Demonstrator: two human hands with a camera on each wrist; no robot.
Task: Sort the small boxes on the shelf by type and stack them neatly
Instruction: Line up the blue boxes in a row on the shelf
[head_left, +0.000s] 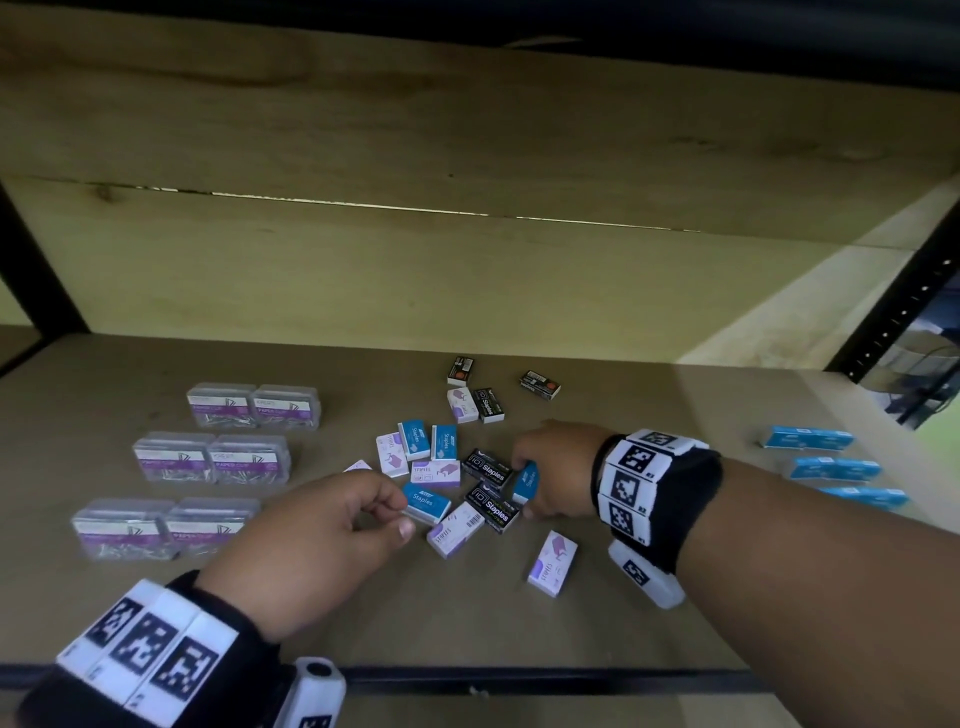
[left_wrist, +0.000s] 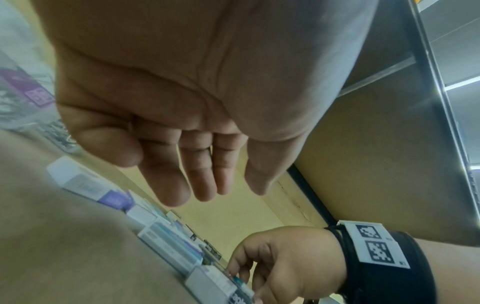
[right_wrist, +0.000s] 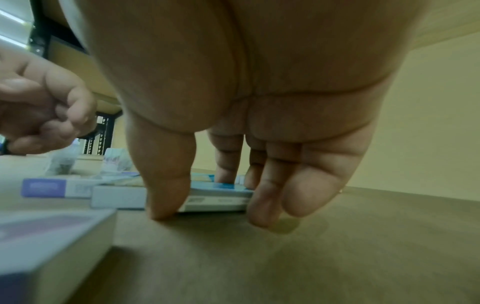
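Small staples boxes in blue, purple-white and black lie jumbled mid-shelf. My right hand (head_left: 521, 488) grips one blue staples box (head_left: 528, 478) tipped on its edge; in the right wrist view its thumb and fingers (right_wrist: 259, 214) clamp that box (right_wrist: 221, 195) from both sides. My left hand (head_left: 404, 515) reaches another blue staples box (head_left: 427, 501), index fingertip and thumb at its left end. In the left wrist view the left hand (left_wrist: 218, 191) has straight, relaxed fingers with nothing between them. Black boxes (head_left: 488, 467) and purple boxes (head_left: 456, 529) lie between the hands.
Clear paper clip boxes (head_left: 213, 457) stand in three pairs at the left. Blue boxes (head_left: 808, 437) are laid in rows at the far right. A lone purple box (head_left: 553, 564) lies nearer the shelf's black front rail (head_left: 519, 675). Wooden back wall behind; black uprights at both sides.
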